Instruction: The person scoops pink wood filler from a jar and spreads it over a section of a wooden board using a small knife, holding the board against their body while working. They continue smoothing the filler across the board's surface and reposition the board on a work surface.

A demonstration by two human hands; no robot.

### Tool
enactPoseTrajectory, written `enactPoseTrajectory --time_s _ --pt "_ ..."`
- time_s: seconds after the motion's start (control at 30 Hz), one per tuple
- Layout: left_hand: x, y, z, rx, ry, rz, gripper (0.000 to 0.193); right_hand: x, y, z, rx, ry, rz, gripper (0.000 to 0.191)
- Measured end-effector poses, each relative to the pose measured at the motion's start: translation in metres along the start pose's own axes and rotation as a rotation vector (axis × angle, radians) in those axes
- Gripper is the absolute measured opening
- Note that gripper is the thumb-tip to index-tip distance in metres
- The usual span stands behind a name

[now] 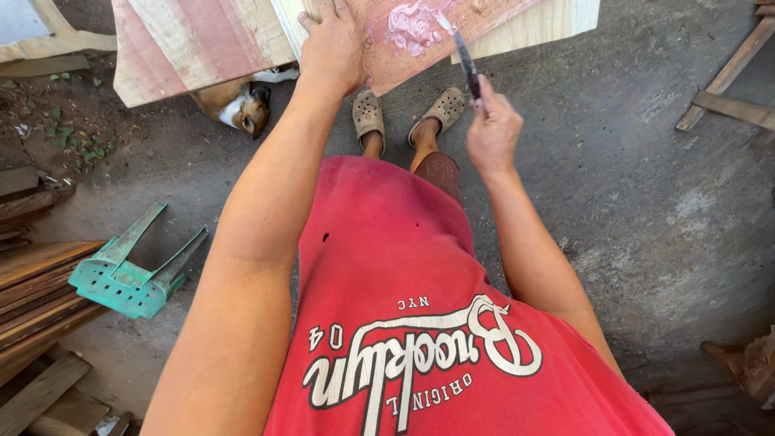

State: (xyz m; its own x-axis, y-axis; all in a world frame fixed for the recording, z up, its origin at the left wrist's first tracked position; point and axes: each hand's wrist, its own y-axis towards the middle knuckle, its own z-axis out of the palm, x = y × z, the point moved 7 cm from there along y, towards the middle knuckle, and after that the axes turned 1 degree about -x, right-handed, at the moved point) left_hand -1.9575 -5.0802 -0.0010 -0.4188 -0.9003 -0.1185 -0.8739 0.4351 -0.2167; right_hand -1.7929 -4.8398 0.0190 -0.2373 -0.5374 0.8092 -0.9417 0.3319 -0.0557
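At the far left, a stack of wooden planks lies on the concrete floor with an overturned green plastic stool resting against it. Further up, a brown and white dog lies on the ground, partly under the edge of a reddish wooden board. The left hand presses flat on that board near its edge, fingers spread over the wood, steadying it. Just to the right, a smear of pinkish wood filler sits on the board's surface. The right hand is closed around the dark handle of a putty knife, whose blade points up towards the filler. Below the board, two feet in tan clogs stand on the floor. At the far right lie loose wooden slats.
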Motion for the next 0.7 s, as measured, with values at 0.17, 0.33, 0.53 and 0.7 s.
enactPoseTrajectory --time_s 0.17,0.33,0.53,0.7 --pt "0.007 -0.010 0.025 0.415 -0.153 -0.035 0.071 0.011 -0.028 0.033 0.066 -0.041 -0.071 0.047" --pt "-0.005 0.002 0.011 0.138 0.116 0.105 0.099 0.002 -0.007 0.009 0.049 -0.150 -0.092 0.042" --pt "-0.004 0.000 0.022 0.201 0.153 0.091 0.105 -0.002 -0.001 0.033 -0.018 -0.078 -0.080 0.047" --pt "-0.007 0.002 0.018 0.185 0.129 0.104 0.112 0.005 -0.026 0.045 0.048 -0.107 -0.102 0.050"
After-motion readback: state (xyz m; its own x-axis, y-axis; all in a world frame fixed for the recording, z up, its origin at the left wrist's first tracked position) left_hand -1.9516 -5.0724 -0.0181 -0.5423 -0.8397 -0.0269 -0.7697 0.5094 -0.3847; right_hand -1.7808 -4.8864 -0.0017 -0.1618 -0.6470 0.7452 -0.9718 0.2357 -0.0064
